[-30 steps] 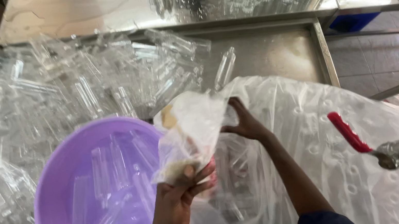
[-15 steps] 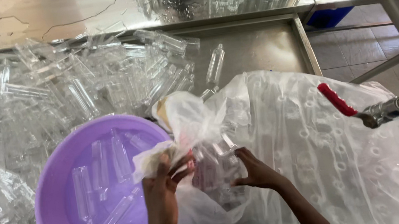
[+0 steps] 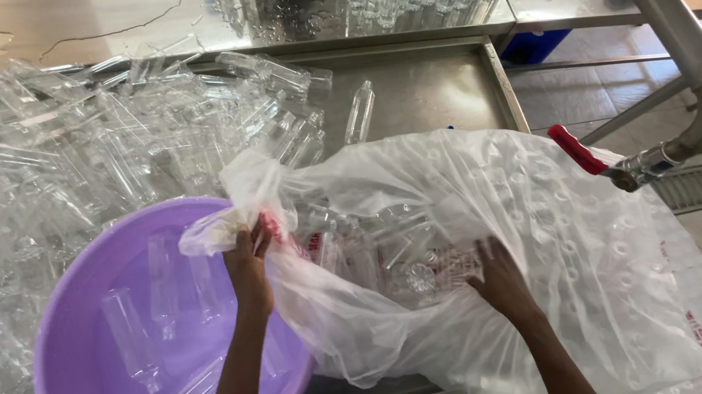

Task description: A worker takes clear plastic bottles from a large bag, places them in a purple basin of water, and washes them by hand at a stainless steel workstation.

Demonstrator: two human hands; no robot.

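Note:
A large clear plastic bag [image 3: 502,231] full of empty clear bottles lies across the right end of a steel trough. My left hand [image 3: 248,262] grips the bag's open edge over a purple basin [image 3: 74,373]. My right hand [image 3: 500,281] presses flat against the bag's side lower down, fingers spread. The basin holds a few clear bottles [image 3: 128,333] lying on their sides.
A big heap of clear bottles [image 3: 70,154] fills the steel trough [image 3: 418,87] to the left and behind. A steel pipe [image 3: 686,40] with a red-handled valve [image 3: 578,149] stands at right. Upright bottles crowd the wet shelf [image 3: 71,26] at the back. Tiled floor lies at right.
My right hand dropped from the bag's mouth down to its side. The bag has been pulled wider and lower, while my left hand keeps the edge over the basin.

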